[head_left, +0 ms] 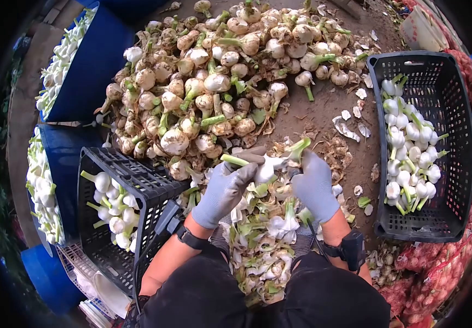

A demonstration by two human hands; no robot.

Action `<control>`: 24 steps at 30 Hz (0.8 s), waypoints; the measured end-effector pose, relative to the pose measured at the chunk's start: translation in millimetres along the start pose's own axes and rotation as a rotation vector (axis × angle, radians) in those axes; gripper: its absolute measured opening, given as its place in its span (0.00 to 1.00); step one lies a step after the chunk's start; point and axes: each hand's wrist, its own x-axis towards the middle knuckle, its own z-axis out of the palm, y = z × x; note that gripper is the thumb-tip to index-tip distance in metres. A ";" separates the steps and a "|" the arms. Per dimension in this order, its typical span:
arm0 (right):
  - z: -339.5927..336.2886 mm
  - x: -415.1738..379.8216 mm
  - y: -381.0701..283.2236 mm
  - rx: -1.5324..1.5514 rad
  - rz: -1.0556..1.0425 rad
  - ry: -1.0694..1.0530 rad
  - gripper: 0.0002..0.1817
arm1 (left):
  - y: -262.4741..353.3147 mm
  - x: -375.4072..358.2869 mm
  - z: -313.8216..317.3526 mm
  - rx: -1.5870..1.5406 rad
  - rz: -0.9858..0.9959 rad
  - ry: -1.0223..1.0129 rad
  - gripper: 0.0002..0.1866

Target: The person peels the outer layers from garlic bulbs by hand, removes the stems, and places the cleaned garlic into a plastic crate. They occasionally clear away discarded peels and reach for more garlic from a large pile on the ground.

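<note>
Above the discarded husks (263,262), the left hand (222,191) has its grip closed on a garlic bulb (266,171); the right hand (315,188) pinches leafy skin (297,149), apparently mid-peel. Clean removal calls for steady hold, outward pull.

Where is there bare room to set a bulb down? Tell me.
Bare soil lies between the pile and the right crate, with skin scraps on part of it. Inside that crate, the right side is free. Crowded: the pile itself, and the skin heap between the legs.
</note>
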 end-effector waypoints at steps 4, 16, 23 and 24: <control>-3.9 -3.6 36.9 -0.342 0.144 0.015 0.17 | 3.9 2.7 -1.0 -0.247 -0.059 -0.062 0.25; -24.8 6.4 -7.9 0.652 -0.086 -0.251 0.38 | 15.5 6.9 21.9 0.268 -0.016 -0.214 0.33; -112.6 55.1 51.5 1.368 -0.103 0.035 0.30 | 19.9 17.5 -5.8 0.291 -0.053 0.078 0.25; -91.0 74.7 70.6 0.966 0.055 0.063 0.29 | 18.3 18.6 -4.7 0.311 -0.073 0.041 0.24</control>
